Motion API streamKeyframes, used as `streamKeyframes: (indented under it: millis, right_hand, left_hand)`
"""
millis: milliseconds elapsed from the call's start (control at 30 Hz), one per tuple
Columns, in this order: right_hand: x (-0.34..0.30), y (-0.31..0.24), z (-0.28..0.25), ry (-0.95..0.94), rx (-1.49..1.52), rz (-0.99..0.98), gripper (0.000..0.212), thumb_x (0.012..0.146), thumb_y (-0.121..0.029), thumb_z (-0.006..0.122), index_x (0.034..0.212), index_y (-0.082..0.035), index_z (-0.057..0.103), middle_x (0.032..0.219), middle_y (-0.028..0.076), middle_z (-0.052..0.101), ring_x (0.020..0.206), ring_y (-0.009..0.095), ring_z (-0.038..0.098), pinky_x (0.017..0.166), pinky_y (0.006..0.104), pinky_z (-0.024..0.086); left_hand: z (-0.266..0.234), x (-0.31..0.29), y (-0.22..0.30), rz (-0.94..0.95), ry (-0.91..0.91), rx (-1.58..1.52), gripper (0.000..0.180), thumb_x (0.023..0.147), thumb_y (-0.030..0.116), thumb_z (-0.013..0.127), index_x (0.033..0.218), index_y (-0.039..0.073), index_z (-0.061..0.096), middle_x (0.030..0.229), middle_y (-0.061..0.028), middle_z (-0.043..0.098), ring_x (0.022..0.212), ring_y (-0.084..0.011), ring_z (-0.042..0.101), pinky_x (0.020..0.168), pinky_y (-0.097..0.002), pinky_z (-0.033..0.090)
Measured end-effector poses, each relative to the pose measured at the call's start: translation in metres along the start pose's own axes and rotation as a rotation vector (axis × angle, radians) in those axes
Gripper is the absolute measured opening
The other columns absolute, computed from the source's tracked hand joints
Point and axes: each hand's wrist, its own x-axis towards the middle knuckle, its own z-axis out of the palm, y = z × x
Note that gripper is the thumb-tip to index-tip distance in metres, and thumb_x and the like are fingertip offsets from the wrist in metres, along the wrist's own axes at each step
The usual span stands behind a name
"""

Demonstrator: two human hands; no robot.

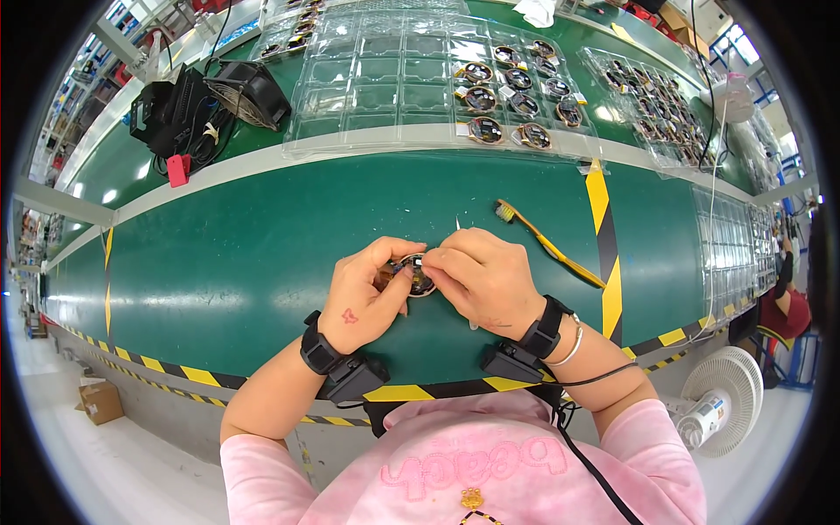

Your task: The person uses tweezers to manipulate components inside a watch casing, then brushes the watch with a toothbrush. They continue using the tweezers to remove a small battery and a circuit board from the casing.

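Note:
Over the green work table, my left hand (360, 296) grips a small round electronic assembly (420, 282), a dark disc with a metallic rim. Its thumb lies across the disc's face. From the other side, my right hand (486, 275) is pinched closed at the disc's upper right edge. Whatever sits between these fingertips is too small to make out. A thin pale tip shows above the right hand, and another pale bit shows below its palm. Beyond this hand, to the right, lies a yellow-handled brush (551, 245) with dark and yellow bristles.
Clear plastic trays (376, 87) stand along the back, with several similar round parts in their right-hand pockets. More filled trays (647, 109) are farther right. Black devices with cables (206, 109) sit at the back left. Striped tape (604, 232) crosses the table; a white fan (722, 402) stands at lower right.

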Motion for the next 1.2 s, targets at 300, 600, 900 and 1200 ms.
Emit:
streamKeyframes:
  millis: [300, 600, 900, 1200]
  right_hand:
    - [0.000, 0.000, 0.000, -0.018, -0.085, -0.050, 0.021, 0.071, -0.005, 0.076, 0.088, -0.011, 0.066, 0.082, 0.002, 0.060, 0.069, 0.020, 0.062, 0.055, 0.0316, 0.049]
    - [-0.002, 0.000, 0.001, -0.048, -0.090, -0.048, 0.020, 0.070, -0.004, 0.075, 0.087, -0.011, 0.066, 0.082, 0.002, 0.059, 0.069, 0.022, 0.061, 0.055, 0.0314, 0.049]
    - [0.005, -0.007, -0.006, -0.136, 0.525, 0.520, 0.013, 0.088, -0.008, 0.068, 0.099, -0.006, 0.061, 0.082, 0.001, 0.058, 0.073, 0.008, 0.058, 0.056, 0.0238, 0.047]
    - [0.004, -0.003, -0.009, -0.242, 0.905, 0.777, 0.010, 0.096, -0.014, 0.062, 0.099, -0.006, 0.057, 0.083, -0.003, 0.057, 0.070, 0.002, 0.050, 0.056, 0.0183, 0.038]
  left_hand:
    - [0.002, 0.000, 0.002, -0.013, -0.016, -0.005, 0.027, 0.095, -0.006, 0.051, 0.119, 0.000, 0.061, 0.089, -0.0046, 0.064, 0.060, -0.0054, 0.057, 0.052, -0.0199, 0.046]
    - [0.002, -0.001, -0.001, -0.011, -0.010, 0.011, 0.024, 0.095, -0.005, 0.052, 0.116, -0.001, 0.061, 0.089, -0.0049, 0.065, 0.064, -0.0059, 0.060, 0.056, -0.0199, 0.051]
    - [-0.001, -0.001, -0.001, 0.015, 0.010, -0.115, 0.022, 0.096, -0.002, 0.052, 0.117, 0.000, 0.059, 0.098, -0.0067, 0.066, 0.078, -0.0082, 0.063, 0.057, -0.0212, 0.053]
    - [-0.004, -0.002, 0.006, 0.004, -0.089, -0.277, 0.037, 0.090, -0.004, 0.063, 0.125, 0.002, 0.055, 0.111, -0.0073, 0.064, 0.095, -0.0115, 0.064, 0.073, -0.0239, 0.055]
